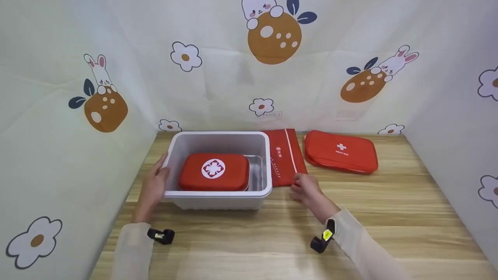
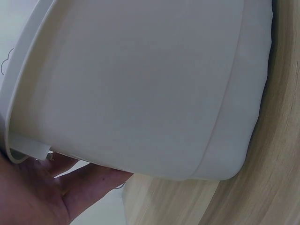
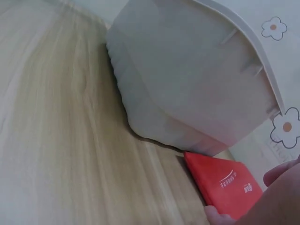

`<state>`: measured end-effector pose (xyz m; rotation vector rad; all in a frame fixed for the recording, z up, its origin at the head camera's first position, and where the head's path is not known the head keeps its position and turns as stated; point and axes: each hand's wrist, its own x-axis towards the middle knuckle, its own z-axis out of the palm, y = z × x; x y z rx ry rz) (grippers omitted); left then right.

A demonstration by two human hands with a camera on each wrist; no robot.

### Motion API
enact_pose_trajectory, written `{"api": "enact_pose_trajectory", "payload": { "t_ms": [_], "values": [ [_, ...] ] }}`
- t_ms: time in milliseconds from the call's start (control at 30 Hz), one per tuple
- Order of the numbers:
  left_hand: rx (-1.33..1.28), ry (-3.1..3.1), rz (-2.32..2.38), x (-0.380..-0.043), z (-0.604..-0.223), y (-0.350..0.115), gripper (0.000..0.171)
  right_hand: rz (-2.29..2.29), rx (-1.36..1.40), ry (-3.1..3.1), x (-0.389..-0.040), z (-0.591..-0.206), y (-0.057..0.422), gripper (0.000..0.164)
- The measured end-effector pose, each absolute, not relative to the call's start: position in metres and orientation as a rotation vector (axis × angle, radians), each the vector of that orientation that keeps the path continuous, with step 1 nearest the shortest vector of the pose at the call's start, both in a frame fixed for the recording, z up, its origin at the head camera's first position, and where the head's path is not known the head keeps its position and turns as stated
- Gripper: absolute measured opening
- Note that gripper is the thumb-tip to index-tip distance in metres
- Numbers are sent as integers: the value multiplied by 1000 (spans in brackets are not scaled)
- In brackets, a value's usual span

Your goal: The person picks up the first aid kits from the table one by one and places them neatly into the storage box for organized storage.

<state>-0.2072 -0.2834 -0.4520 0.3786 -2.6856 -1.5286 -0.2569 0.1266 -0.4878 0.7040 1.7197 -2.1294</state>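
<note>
A pale grey plastic bin (image 1: pixel 218 201) stands at the left, holding a red hard case (image 1: pixel 192 171) with a white cross emblem. My left hand (image 1: pixel 155 182) grips the bin's left rim; the left wrist view shows fingers (image 2: pixel 93 185) along its outside. Flat beside the bin's right wall lies a red pouch (image 1: pixel 280 159) with a white stripe. My right hand (image 1: pixel 307 190) is at its near right corner, fingers bent. In the right wrist view one fingertip (image 3: pixel 218 215) overlaps the pouch's near edge; whether the hand pinches it I cannot tell.
A red first aid bag (image 1: pixel 354 151) lies to the right of the pouch, toward the back of the wooden table (image 1: pixel 249 241). Beside the red case, a shiny metallic item (image 1: pixel 255 171) shows in the bin. Printed curtains (image 1: pixel 218 89) enclose the back and both sides.
</note>
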Motion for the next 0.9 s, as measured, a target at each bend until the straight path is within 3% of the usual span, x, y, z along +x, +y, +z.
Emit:
{"api": "enact_pose_trajectory", "payload": {
  "t_ms": [333, 567, 900],
  "values": [
    [396, -2691, -1581, -206, -451, -282, 53, -2218, 691, 1482, -254, -494, 136, 66],
    [366, -2680, -1555, -207, -454, -283, 53, -2274, 771, 1480, -254, -502, 135, 38],
    [355, -2692, -1536, -207, -453, -285, 53, -2365, 847, 1351, -256, -504, 140, 10]
  ]
}}
